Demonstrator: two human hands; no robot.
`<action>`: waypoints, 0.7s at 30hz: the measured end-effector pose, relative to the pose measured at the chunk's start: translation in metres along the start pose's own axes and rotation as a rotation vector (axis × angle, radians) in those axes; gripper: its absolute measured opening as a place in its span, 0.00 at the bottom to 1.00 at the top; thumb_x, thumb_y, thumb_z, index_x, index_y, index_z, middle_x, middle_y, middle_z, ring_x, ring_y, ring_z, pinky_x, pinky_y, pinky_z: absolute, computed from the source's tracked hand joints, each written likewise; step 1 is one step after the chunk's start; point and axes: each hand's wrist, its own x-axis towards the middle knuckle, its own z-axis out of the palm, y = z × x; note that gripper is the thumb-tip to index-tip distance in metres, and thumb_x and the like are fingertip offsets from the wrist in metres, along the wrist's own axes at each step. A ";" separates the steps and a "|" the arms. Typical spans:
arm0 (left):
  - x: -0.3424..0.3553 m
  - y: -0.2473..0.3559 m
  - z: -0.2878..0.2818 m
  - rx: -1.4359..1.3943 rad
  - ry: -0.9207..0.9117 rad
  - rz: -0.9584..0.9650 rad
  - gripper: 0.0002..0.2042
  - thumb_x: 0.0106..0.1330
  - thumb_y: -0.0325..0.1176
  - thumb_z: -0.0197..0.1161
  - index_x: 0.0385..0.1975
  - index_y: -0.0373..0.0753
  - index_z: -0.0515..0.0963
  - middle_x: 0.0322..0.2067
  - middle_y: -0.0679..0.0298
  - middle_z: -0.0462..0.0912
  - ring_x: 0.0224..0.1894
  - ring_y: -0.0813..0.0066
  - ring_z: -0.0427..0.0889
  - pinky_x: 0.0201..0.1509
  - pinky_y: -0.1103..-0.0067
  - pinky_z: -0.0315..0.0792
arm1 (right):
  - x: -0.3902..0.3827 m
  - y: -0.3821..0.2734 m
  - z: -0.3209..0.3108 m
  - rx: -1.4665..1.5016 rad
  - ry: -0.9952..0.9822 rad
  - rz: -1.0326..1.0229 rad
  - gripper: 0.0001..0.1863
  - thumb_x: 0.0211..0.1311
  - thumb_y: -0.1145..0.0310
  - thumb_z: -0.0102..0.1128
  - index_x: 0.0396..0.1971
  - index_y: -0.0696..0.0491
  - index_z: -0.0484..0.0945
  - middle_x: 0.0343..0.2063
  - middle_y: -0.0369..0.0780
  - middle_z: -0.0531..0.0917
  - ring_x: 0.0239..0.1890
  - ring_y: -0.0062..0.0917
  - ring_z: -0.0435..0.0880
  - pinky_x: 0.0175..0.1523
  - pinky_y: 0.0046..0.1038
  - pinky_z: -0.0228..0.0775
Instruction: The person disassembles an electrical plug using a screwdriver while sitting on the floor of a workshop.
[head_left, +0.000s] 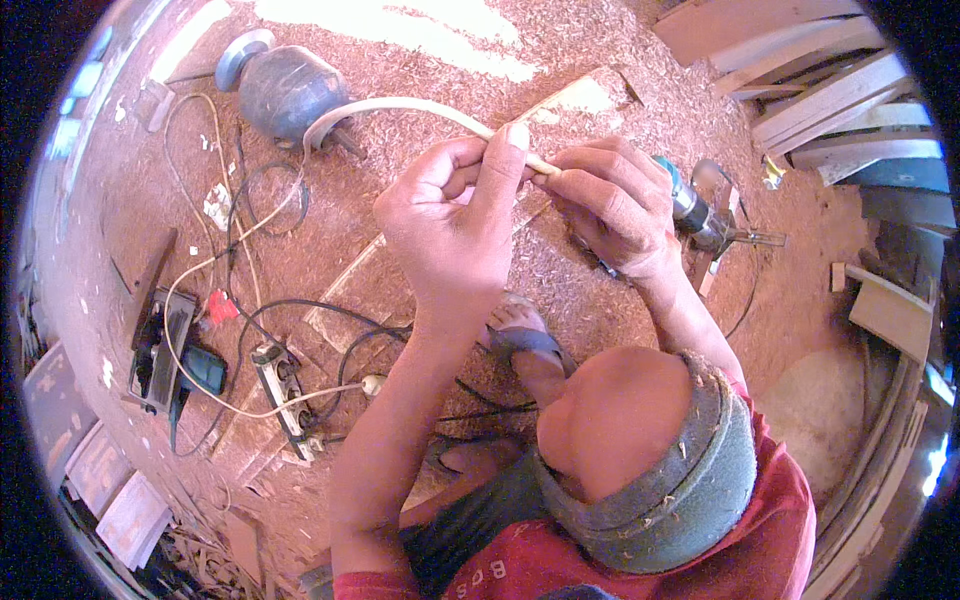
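My left hand (455, 215) pinches a pale cable (425, 106) between thumb and fingers in front of me. My right hand (615, 205) is closed on the cable's end, a short way to the right. From my hands the cable arcs left past a grey motor-like machine (290, 90) with a round disc at one end. It then loops down across the floor to a pale plug (373, 385) beside my left forearm. The very tip of the cable is hidden by my right fingers.
Wood shavings cover the floor. A power strip (282, 403) with tangled dark cords lies at lower left, near a handheld power tool (163, 350). A drill (700, 215) lies right of my right hand. Curved boards (830, 110) are stacked at far right; a foot (520, 325) is below my hands.
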 end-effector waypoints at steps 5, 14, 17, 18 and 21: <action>0.000 0.001 0.000 -0.003 -0.013 0.028 0.11 0.67 0.33 0.63 0.29 0.29 0.80 0.25 0.60 0.84 0.27 0.77 0.83 0.34 0.81 0.78 | 0.002 0.000 -0.001 -0.046 -0.014 -0.022 0.18 0.39 0.68 0.67 0.37 0.47 0.82 0.32 0.34 0.83 0.29 0.26 0.82 0.25 0.26 0.72; -0.001 0.004 -0.005 0.027 -0.095 0.040 0.08 0.68 0.27 0.60 0.33 0.26 0.78 0.28 0.59 0.84 0.31 0.80 0.82 0.38 0.83 0.77 | -0.004 0.000 -0.001 -0.024 0.011 0.018 0.18 0.38 0.68 0.67 0.36 0.47 0.82 0.33 0.35 0.83 0.29 0.27 0.83 0.25 0.26 0.72; 0.000 0.001 -0.006 0.050 -0.107 0.041 0.09 0.69 0.28 0.58 0.34 0.26 0.79 0.28 0.59 0.84 0.32 0.79 0.83 0.39 0.82 0.78 | -0.005 -0.003 0.007 0.039 0.091 0.095 0.19 0.38 0.69 0.68 0.36 0.47 0.82 0.32 0.35 0.83 0.28 0.27 0.83 0.26 0.26 0.73; 0.001 -0.001 -0.007 0.038 -0.111 0.044 0.09 0.70 0.28 0.58 0.34 0.26 0.79 0.28 0.58 0.84 0.32 0.78 0.83 0.39 0.82 0.78 | -0.004 -0.005 0.007 0.036 0.100 0.102 0.18 0.38 0.70 0.68 0.36 0.47 0.82 0.31 0.35 0.83 0.27 0.27 0.83 0.26 0.27 0.74; 0.001 -0.002 -0.008 0.027 -0.128 0.045 0.09 0.70 0.28 0.57 0.36 0.26 0.79 0.29 0.58 0.84 0.33 0.78 0.84 0.39 0.81 0.79 | -0.002 -0.004 0.001 0.008 0.041 0.066 0.17 0.39 0.70 0.67 0.36 0.47 0.82 0.30 0.35 0.82 0.27 0.27 0.82 0.27 0.27 0.75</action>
